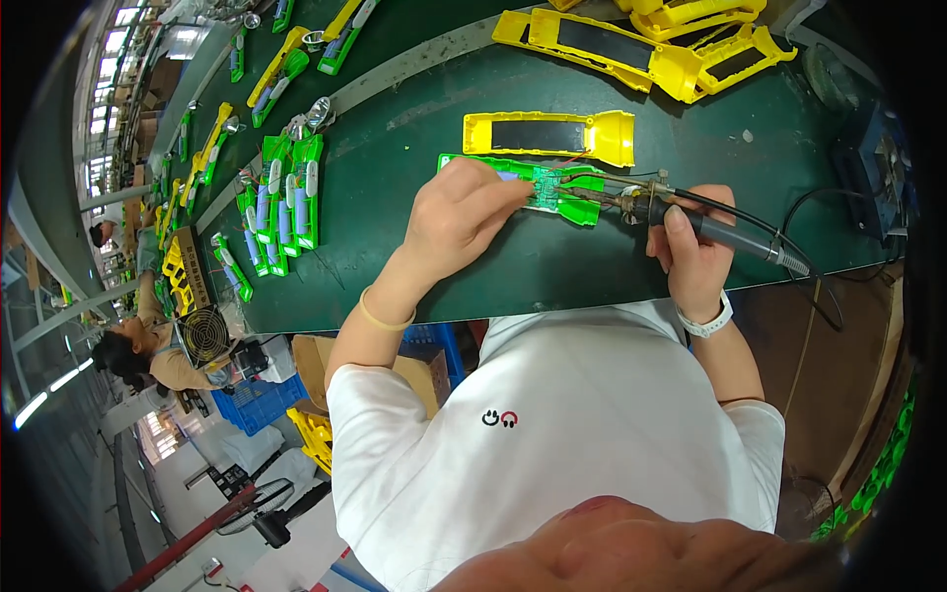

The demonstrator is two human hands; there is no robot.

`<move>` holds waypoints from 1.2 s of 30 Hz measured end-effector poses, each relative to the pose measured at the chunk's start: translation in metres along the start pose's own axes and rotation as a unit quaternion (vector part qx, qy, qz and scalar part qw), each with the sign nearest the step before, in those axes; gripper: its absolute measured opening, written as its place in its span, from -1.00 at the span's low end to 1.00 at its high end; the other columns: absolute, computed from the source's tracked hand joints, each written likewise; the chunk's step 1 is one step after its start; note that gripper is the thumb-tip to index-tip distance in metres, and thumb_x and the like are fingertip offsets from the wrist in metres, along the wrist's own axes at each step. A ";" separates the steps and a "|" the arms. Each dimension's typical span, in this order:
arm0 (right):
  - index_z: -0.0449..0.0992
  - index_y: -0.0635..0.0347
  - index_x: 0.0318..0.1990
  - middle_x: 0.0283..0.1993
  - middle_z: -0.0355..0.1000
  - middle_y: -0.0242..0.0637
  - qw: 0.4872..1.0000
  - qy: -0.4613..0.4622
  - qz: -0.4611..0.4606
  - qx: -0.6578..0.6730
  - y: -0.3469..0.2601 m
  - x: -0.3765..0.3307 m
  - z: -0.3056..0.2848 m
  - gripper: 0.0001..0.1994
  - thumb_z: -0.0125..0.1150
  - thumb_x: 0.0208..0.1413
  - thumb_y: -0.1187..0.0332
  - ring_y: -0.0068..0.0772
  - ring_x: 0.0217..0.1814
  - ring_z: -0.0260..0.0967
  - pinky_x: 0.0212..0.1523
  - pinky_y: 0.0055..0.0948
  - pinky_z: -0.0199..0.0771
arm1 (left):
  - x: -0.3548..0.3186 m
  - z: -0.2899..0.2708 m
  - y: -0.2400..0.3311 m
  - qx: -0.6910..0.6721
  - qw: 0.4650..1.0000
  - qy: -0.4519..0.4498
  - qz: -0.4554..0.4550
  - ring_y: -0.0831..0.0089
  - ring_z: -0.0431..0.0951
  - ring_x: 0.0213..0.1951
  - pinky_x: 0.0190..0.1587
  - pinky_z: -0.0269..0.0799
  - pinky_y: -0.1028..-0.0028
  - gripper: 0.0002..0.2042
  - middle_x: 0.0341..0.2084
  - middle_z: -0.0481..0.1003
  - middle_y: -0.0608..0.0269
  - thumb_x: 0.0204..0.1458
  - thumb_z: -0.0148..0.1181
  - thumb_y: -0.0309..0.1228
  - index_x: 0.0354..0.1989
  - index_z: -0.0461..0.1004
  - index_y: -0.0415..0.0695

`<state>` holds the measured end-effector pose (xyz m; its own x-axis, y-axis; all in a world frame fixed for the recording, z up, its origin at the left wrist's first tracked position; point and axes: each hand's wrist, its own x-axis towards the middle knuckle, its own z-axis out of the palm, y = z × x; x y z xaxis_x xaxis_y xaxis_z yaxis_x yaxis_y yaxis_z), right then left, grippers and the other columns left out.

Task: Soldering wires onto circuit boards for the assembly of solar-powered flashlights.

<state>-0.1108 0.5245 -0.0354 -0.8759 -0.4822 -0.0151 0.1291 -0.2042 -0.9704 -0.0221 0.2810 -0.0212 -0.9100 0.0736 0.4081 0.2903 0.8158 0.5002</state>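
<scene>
The soldering iron (681,212) is clasped in the right hand (691,252), its long axis lying along the surface's near edge, tip apparently pointing left onto the green housing (572,202), pinned under the left hand (459,212).

green housing half (552,192) | flat on mat, circuit board exposed | soldering iron (691,219) | tip on board

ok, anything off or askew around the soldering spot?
Nothing stands out. The left hand steadies the green housing flat on the green mat; the right hand holds the soldering iron at its board. A yellow shell lies behind, tidy.
</scene>
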 end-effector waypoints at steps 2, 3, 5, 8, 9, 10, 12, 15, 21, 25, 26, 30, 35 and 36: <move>0.16 0.25 -0.22 -0.50 0.27 -0.32 1.000 -0.006 -0.004 0.001 0.001 0.001 0.000 -0.78 0.09 0.07 0.50 -0.62 -0.59 0.24 -0.57 -0.65 0.29 | 0.001 0.000 0.000 0.003 1.000 -0.019 0.017 0.38 0.44 -0.44 -0.41 0.37 0.47 -0.75 -0.56 0.41 0.29 -0.33 0.28 -0.63 -0.38 0.54 -0.11; 0.17 0.25 -0.22 -0.50 0.27 -0.32 1.000 -0.013 -0.008 0.002 0.002 0.001 0.000 -0.79 0.09 0.07 0.50 -0.63 -0.59 0.24 -0.56 -0.66 0.29 | 0.003 -0.001 0.001 0.021 0.999 -0.031 0.028 0.38 0.44 -0.45 -0.42 0.37 0.47 -0.74 -0.56 0.41 0.29 -0.35 0.28 -0.63 -0.38 0.54 -0.11; 0.17 0.25 -0.22 -0.50 0.28 -0.32 1.000 -0.019 -0.004 -0.004 0.002 0.001 -0.001 -0.79 0.09 0.07 0.50 -0.64 -0.58 0.25 -0.56 -0.66 0.29 | 0.006 -0.004 0.004 0.038 0.998 -0.044 0.040 0.38 0.44 -0.45 -0.43 0.37 0.47 -0.72 -0.55 0.40 0.30 -0.37 0.27 -0.63 -0.38 0.54 -0.11; 0.17 0.25 -0.23 -0.51 0.28 -0.33 0.999 -0.030 0.005 -0.012 0.001 0.001 -0.001 -0.79 0.09 0.07 0.50 -0.65 -0.58 0.25 -0.57 -0.68 0.29 | 0.010 -0.005 0.008 0.066 0.995 -0.066 0.046 0.40 0.43 -0.46 -0.46 0.37 0.47 -0.72 -0.55 0.39 0.32 -0.38 0.26 -0.61 -0.38 0.54 -0.10; 0.17 0.25 -0.23 -0.51 0.29 -0.34 0.999 -0.034 0.011 -0.013 0.001 0.001 -0.001 -0.79 0.09 0.07 0.50 -0.66 -0.59 0.25 -0.57 -0.69 0.29 | 0.011 -0.006 0.009 0.083 0.992 -0.079 0.056 0.41 0.43 -0.47 -0.47 0.37 0.48 -0.73 -0.55 0.39 0.33 -0.37 0.25 -0.61 -0.38 0.54 -0.10; 0.17 0.25 -0.23 -0.51 0.29 -0.34 0.999 -0.034 0.011 -0.013 0.001 0.001 0.000 -0.79 0.09 0.07 0.50 -0.66 -0.59 0.25 -0.57 -0.69 0.29 | 0.011 -0.007 0.009 0.101 0.988 -0.093 0.065 0.42 0.43 -0.47 -0.49 0.38 0.49 -0.74 -0.55 0.39 0.33 -0.36 0.24 -0.60 -0.39 0.54 -0.09; 0.18 0.26 -0.24 -0.51 0.28 -0.35 0.999 -0.040 0.015 -0.007 0.003 0.001 0.000 -0.79 0.11 0.05 0.51 -0.67 -0.58 0.26 -0.59 -0.71 0.28 | 0.012 -0.009 0.009 0.106 0.987 -0.098 0.074 0.43 0.43 -0.47 -0.50 0.38 0.50 -0.75 -0.56 0.38 0.34 -0.35 0.24 -0.59 -0.39 0.54 -0.09; 0.20 0.27 -0.25 -0.49 0.28 -0.35 0.998 -0.038 0.039 -0.038 0.002 0.002 0.003 -0.78 0.13 0.04 0.52 -0.68 -0.57 0.28 -0.59 -0.72 0.28 | 0.013 -0.009 0.008 0.111 0.984 -0.104 0.090 0.44 0.43 -0.48 -0.51 0.38 0.51 -0.76 -0.56 0.38 0.35 -0.34 0.23 -0.57 -0.39 0.54 -0.09; 0.20 0.28 -0.24 -0.48 0.29 -0.32 0.999 -0.019 0.029 -0.021 0.000 0.002 0.005 -0.79 0.11 0.04 0.54 -0.66 -0.56 0.30 -0.59 -0.71 0.31 | 0.013 -0.008 0.008 0.126 0.981 -0.104 0.101 0.45 0.43 -0.49 -0.52 0.38 0.51 -0.79 -0.56 0.38 0.35 -0.31 0.22 -0.55 -0.40 0.54 -0.09; 0.16 0.23 -0.22 -0.53 0.29 -0.30 0.999 0.022 -0.007 0.028 0.003 0.001 -0.002 -0.82 0.03 0.12 0.46 -0.63 -0.64 0.26 -0.71 -0.72 0.17 | 0.014 -0.009 0.009 0.133 0.978 -0.109 0.113 0.45 0.43 -0.48 -0.52 0.38 0.51 -0.80 -0.55 0.39 0.34 -0.29 0.21 -0.55 -0.40 0.53 -0.09; 0.16 0.23 -0.22 -0.53 0.29 -0.30 0.999 0.022 -0.008 0.029 0.004 0.001 -0.004 -0.82 0.03 0.12 0.46 -0.63 -0.64 0.26 -0.71 -0.72 0.17 | 0.013 -0.009 0.009 0.134 0.978 -0.109 0.114 0.45 0.43 -0.48 -0.52 0.38 0.51 -0.80 -0.55 0.39 0.34 -0.29 0.21 -0.55 -0.40 0.53 -0.09; 0.18 0.21 -0.23 -0.56 0.29 -0.30 0.993 0.079 -0.038 0.082 0.002 0.002 -0.004 -0.83 0.03 0.13 0.39 -0.57 -0.69 0.25 -0.75 -0.70 0.11 | 0.012 -0.008 0.010 0.130 0.979 -0.116 0.105 0.39 0.40 -0.43 -0.43 0.38 0.48 -0.83 -0.52 0.36 0.29 -0.24 0.15 -0.49 -0.38 0.47 -0.10; 0.19 0.19 -0.20 -0.58 0.30 -0.22 0.982 0.132 -0.070 0.112 -0.008 0.002 -0.019 -0.83 0.01 0.13 0.39 -0.49 -0.68 0.25 -0.71 -0.65 0.19 | 0.020 -0.008 0.012 0.045 0.994 -0.093 0.044 0.33 0.41 -0.43 -0.42 0.38 0.42 -0.86 -0.53 0.38 0.26 -0.22 0.23 -0.46 -0.41 0.49 -0.13; 0.19 0.19 -0.20 -0.59 0.30 -0.22 0.982 0.130 -0.079 0.116 -0.009 0.004 -0.024 -0.83 0.02 0.13 0.38 -0.49 -0.68 0.25 -0.69 -0.64 0.21 | 0.024 -0.007 0.014 0.039 0.996 -0.073 0.016 0.32 0.41 -0.44 -0.42 0.38 0.41 -0.85 -0.52 0.40 0.26 -0.23 0.27 -0.46 -0.42 0.50 -0.13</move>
<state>-0.1267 0.5444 -0.0322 -0.9787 -0.2013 0.0400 0.0586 -0.4608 -0.8856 -0.0376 0.2899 0.0007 -0.9359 0.1775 0.3043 0.3002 0.8537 0.4255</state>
